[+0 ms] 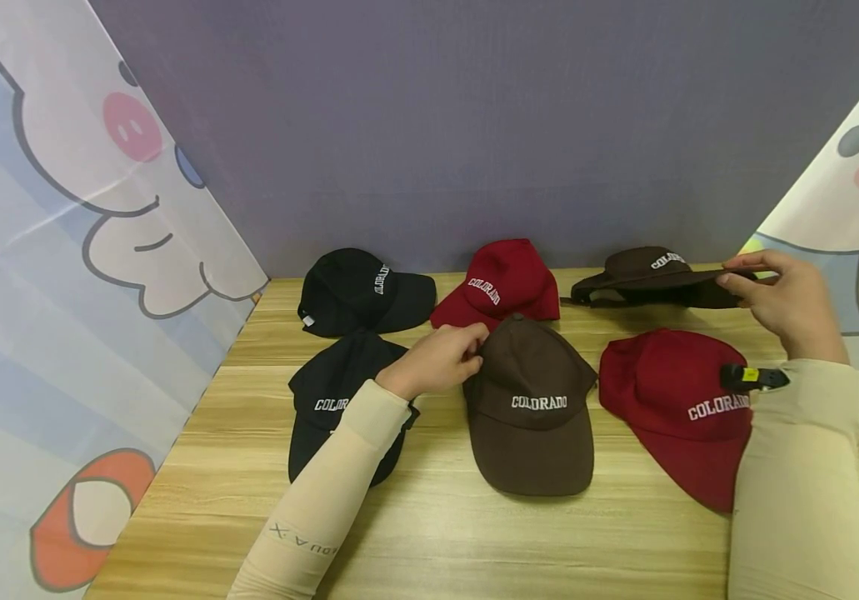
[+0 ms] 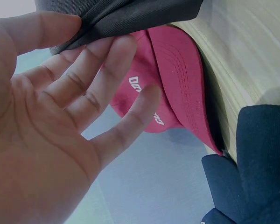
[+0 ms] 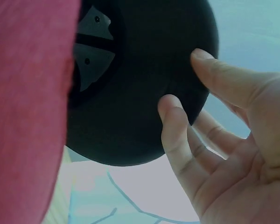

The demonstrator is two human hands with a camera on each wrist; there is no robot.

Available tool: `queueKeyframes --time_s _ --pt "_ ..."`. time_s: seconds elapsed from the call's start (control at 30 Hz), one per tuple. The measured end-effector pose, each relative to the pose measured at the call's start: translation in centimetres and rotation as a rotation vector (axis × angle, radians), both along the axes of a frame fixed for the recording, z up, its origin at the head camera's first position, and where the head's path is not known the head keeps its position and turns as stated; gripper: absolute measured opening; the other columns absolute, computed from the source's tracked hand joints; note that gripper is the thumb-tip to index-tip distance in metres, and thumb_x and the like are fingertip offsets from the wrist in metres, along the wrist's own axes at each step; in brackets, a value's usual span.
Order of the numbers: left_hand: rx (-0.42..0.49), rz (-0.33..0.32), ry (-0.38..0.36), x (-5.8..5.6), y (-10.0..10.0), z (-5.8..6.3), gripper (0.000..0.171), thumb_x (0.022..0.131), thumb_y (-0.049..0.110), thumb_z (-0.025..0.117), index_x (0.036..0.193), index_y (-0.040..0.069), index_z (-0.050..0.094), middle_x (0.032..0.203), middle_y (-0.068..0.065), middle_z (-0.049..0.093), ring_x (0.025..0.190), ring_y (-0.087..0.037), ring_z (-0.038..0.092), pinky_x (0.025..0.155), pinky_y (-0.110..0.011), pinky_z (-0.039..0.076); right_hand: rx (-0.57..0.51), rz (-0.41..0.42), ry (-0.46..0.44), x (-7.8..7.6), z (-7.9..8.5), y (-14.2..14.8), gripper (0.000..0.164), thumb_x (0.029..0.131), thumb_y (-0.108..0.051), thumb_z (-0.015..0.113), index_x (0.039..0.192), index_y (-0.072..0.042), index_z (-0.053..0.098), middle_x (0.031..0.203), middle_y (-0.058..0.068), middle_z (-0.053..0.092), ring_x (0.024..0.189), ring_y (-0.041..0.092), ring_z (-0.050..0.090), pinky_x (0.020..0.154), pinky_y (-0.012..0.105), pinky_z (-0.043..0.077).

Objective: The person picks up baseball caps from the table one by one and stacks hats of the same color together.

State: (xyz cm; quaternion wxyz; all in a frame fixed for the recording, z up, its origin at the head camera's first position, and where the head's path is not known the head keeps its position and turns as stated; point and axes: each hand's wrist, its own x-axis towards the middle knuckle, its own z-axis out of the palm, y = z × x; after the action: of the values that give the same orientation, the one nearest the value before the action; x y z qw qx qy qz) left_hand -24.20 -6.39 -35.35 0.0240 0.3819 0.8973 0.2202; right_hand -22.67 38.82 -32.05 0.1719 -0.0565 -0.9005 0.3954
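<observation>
My left hand (image 1: 440, 360) pinches the left side edge of a brown baseball cap (image 1: 530, 442) with white COLORADO lettering, in the middle of the front row. In the left wrist view, thumb and fingers take the edge of its dark cloth (image 2: 135, 21). At the back right, my right hand (image 1: 796, 304) grips the brim of a second brown baseball cap (image 1: 627, 265) between thumb and fingers. That brim is raised and tilted, so the cap's hollow underside (image 3: 140, 107) shows in the right wrist view.
Behind my left hand sits a red cap (image 1: 515, 279). Black caps stand at the back left (image 1: 347, 287) and front left (image 1: 357, 367), the latter partly behind my forearm. Another red cap (image 1: 676, 375) lies beside my right sleeve. A grey panel (image 1: 474, 125) rises behind the wooden table (image 1: 534, 550).
</observation>
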Motion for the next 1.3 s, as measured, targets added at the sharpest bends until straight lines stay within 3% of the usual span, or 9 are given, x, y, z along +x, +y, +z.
queueKeyframes --time_s 0.17,0.3,0.5,0.7,0.77,0.9,0.97,1.2,1.3 --pt "-0.001 0.013 0.027 0.0 0.0 0.0 0.009 0.097 0.009 0.063 0.098 0.013 0.056 0.066 0.006 0.044 0.058 -0.007 0.041 0.055 -0.022 0.032 0.075 -0.052 0.021 0.0 0.4 -0.3 0.004 0.097 -0.038 0.069 0.099 -0.041 0.067 0.06 -0.045 0.05 0.056 -0.021 0.054 0.05 0.017 0.041" --pt "-0.006 0.018 0.033 -0.1 0.0 0.1 0.008 0.097 0.009 0.063 0.098 0.013 0.056 0.067 0.006 0.045 0.059 -0.007 0.043 0.055 -0.022 0.033 0.067 -0.085 0.063 0.0 0.6 -0.4 0.024 0.096 -0.032 0.07 0.087 -0.052 0.059 0.055 -0.045 0.049 0.052 -0.022 0.053 0.047 0.015 0.04" --pt "-0.005 0.019 0.035 -0.1 0.0 0.1 0.008 0.097 0.01 0.063 0.098 0.014 0.056 0.067 0.006 0.046 0.06 -0.007 0.043 0.056 -0.022 0.034 0.1 -0.142 0.065 -0.1 0.9 -0.8 0.011 0.098 -0.018 0.064 0.103 -0.024 0.073 0.052 -0.047 0.043 0.048 -0.022 0.049 0.047 0.013 0.039" --pt "0.007 0.022 0.039 -0.2 -0.1 0.0 0.008 0.097 0.009 0.063 0.099 0.013 0.057 0.067 0.005 0.046 0.06 -0.008 0.043 0.056 -0.022 0.034 0.104 -0.163 0.06 -0.1 1.0 -0.9 0.044 0.098 -0.022 0.065 0.076 -0.058 0.053 0.051 -0.047 0.043 0.048 -0.022 0.047 0.048 0.013 0.04" --pt "0.01 0.027 0.045 -0.2 -0.1 0.0 0.008 0.097 0.009 0.063 0.099 0.013 0.057 0.068 0.005 0.046 0.06 -0.008 0.044 0.056 -0.022 0.034 0.031 -0.142 0.051 -0.1 1.0 -0.9 0.037 0.099 -0.023 0.066 0.079 -0.053 0.059 0.056 -0.047 0.046 0.049 -0.019 0.052 0.048 0.012 0.044" --pt "0.005 0.048 0.052 -0.3 -0.1 -0.1 0.009 0.097 0.009 0.063 0.103 0.014 0.058 0.07 0.004 0.049 0.062 -0.009 0.046 0.056 -0.022 0.035 -0.046 -0.103 0.006 -0.1 1.0 -1.0 0.002 0.1 -0.023 0.066 0.099 -0.024 0.067 0.062 -0.047 0.049 0.049 -0.012 0.059 0.049 0.014 0.05" --pt "-0.001 0.06 0.056 -0.3 -0.1 -0.1 0.01 0.097 0.01 0.063 0.106 0.014 0.059 0.071 0.004 0.05 0.062 -0.009 0.047 0.056 -0.022 0.035 0.003 -0.106 -0.005 -0.2 1.0 -1.0 0.006 0.1 -0.021 0.064 0.102 -0.016 0.065 0.058 -0.047 0.048 0.049 -0.014 0.058 0.049 0.013 0.049" --pt "-0.007 0.085 0.059 -0.3 0.0 -0.1 0.015 0.098 0.011 0.063 0.113 0.014 0.061 0.071 0.004 0.051 0.063 -0.01 0.049 0.056 -0.022 0.036 0.111 -0.167 0.035 -0.3 1.1 -1.2 0.016 0.1 -0.016 0.06 0.105 -0.006 0.071 0.048 -0.044 0.043 0.046 -0.021 0.049 0.049 0.011 0.039" --pt "-0.008 0.089 0.056 -0.2 0.0 -0.1 0.017 0.098 0.011 0.062 0.115 0.014 0.061 0.072 0.003 0.052 0.063 -0.01 0.049 0.056 -0.022 0.037 0.015 -0.158 0.084 -0.4 1.3 -1.4 0.014 0.1 -0.016 0.061 0.094 -0.024 0.072 0.05 -0.042 0.047 0.047 -0.019 0.052 0.048 0.008 0.042"
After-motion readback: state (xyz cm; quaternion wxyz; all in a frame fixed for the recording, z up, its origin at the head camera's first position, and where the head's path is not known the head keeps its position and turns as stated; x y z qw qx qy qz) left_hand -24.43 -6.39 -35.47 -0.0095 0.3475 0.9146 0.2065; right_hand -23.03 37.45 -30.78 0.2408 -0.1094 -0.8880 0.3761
